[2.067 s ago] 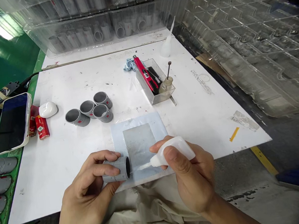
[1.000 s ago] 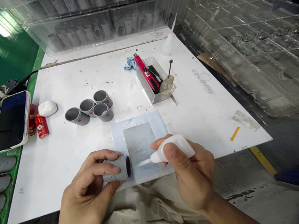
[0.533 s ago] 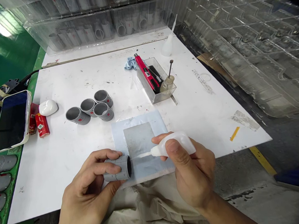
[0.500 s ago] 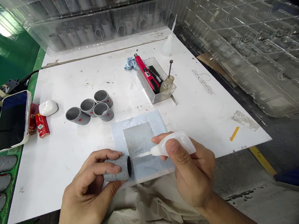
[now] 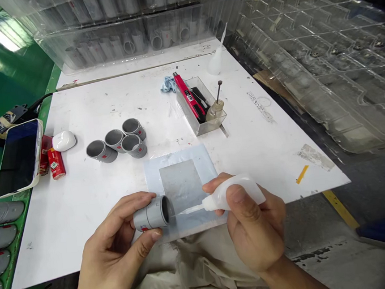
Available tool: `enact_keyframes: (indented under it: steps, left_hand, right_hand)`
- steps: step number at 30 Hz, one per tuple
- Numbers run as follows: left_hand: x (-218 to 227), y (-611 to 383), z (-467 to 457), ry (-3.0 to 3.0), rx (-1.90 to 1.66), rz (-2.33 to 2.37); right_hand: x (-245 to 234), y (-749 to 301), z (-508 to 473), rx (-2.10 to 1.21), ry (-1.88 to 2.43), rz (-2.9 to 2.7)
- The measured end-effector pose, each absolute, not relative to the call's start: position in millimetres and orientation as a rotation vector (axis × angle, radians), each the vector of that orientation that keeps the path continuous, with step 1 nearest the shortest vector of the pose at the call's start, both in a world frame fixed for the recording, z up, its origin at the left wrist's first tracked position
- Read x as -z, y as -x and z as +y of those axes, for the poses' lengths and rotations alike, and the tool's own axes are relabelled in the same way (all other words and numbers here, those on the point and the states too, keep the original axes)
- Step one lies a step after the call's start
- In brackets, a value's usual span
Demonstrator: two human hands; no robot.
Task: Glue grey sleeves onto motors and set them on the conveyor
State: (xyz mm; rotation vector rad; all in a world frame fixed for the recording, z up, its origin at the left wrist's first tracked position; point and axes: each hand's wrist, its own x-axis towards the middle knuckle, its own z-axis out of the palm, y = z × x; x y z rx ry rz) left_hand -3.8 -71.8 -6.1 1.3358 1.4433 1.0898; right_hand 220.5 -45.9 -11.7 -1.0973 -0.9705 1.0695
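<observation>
Between the fingers and thumb of my left hand [image 5: 115, 243] lies a short grey plastic tube [image 5: 150, 214] on its side, its open end facing right. A red mark shows low on its wall. My right hand [image 5: 256, 224] grips a white squeeze bottle [image 5: 234, 192] with its thin nozzle pointing left. The nozzle tip is close to the tube's open end; whether it touches the rim I cannot tell. Under both hands a light blue cloth [image 5: 196, 155] lies on the table, with a grey rectangular sheet [image 5: 182, 181] on it.
Several grey tubes [image 5: 134, 146] stand left of centre. Behind the cloth is a clear box [image 5: 194, 125] with a red pen-like tool [image 5: 188, 96] and a small glass jar [image 5: 215, 109]. Another squeeze bottle [image 5: 216, 62] stands farther back. A phone [image 5: 18, 157] lies left; clear trays [image 5: 104, 62] line the back.
My left hand has rolled the tube, bringing its red mark into view, and its fingers have shifted. My right hand has drawn the bottle slightly right and down, away from the tube.
</observation>
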Motion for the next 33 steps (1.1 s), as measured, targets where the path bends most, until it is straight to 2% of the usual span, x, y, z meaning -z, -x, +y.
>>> enact_keyframes:
  steps: [33]
  left_hand:
    - [0.2, 7.4, -75.1, -1.324, -0.972, 1.53]
  right_hand:
    - [3.2, -227.2, -44.0, -0.936, 1.068, -0.797]
